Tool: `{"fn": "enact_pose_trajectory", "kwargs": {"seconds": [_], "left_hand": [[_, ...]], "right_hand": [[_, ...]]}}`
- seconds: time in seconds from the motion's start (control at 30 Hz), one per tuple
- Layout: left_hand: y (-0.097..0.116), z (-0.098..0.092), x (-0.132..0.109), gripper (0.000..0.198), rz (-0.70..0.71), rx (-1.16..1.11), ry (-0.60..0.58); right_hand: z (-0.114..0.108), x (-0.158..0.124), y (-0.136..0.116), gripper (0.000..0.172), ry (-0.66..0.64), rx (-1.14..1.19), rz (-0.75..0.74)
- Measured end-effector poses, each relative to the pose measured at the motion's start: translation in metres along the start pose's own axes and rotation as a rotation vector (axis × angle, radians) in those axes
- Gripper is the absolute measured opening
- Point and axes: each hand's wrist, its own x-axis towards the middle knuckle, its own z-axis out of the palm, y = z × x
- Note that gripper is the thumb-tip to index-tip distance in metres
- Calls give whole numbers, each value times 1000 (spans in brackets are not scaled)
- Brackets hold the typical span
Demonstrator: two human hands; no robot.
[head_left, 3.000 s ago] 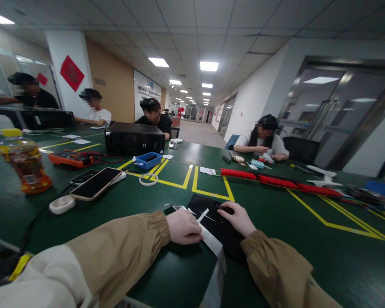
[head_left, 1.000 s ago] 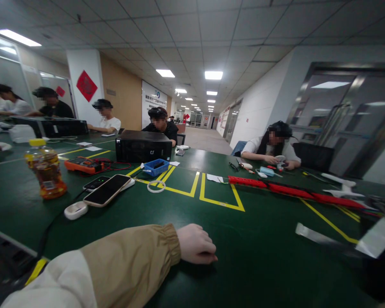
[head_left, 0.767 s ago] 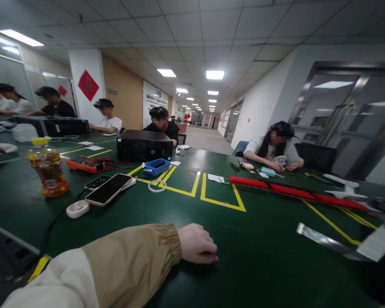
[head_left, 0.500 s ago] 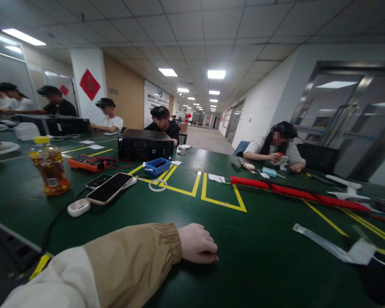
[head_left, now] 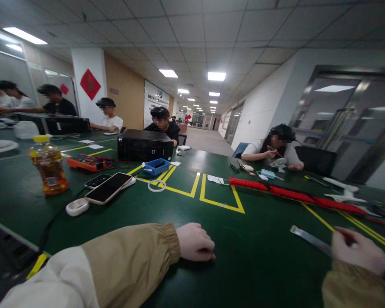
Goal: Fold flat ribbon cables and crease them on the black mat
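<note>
Right hand (head_left: 356,251) is back in view by the strip (head_left: 311,241), which has shifted rightward on the surface (head_left: 256,256), leaving only that hand near it; left hand (head_left: 195,242) loosely clenched, right's grip I cannot tell.

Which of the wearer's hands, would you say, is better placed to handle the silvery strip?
Probably the right hand: it is close beside the silvery strip, though whether it touches is unclear, while the left hand is well away from it.
</note>
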Motion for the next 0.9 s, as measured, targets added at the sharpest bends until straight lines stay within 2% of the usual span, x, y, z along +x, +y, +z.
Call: {"fn": "enact_pose_trajectory", "kwargs": {"seconds": [0.1, 0.17, 0.27, 0.33, 0.4, 0.47, 0.53, 0.73, 0.9], "left_hand": [[-5, -2, -1, 23, -55, -10, -6], [-10, -3, -1, 20, -103, -24, 1], [-15, -2, -2, 18, -164, -38, -4], [-16, -2, -2, 18, -185, -38, -25], [-16, -2, -2, 15, -196, -44, -56], [-15, -3, -2, 12, -202, -56, -75], [-15, -3, -2, 9, -204, -64, -79], [-17, -5, -2, 5, -234, -59, -75], [-17, -6, -2, 5, -228, -62, -79]], "right_hand": [[19, -16, -53, 45, -43, 240, -223], [18, -39, -97, 32, -203, 387, -436], [0, -84, -163, 16, -356, 648, -694], [-17, -115, -198, 16, -468, 789, -859], [-32, -139, -221, 19, -628, 845, -1082], [-42, -153, -233, 21, -763, 813, -1236], [-45, -159, -235, 22, -855, 767, -1267], [-31, -150, -224, 20, -944, 800, -1111], [-32, -148, -224, 20, -985, 797, -1076]]}}
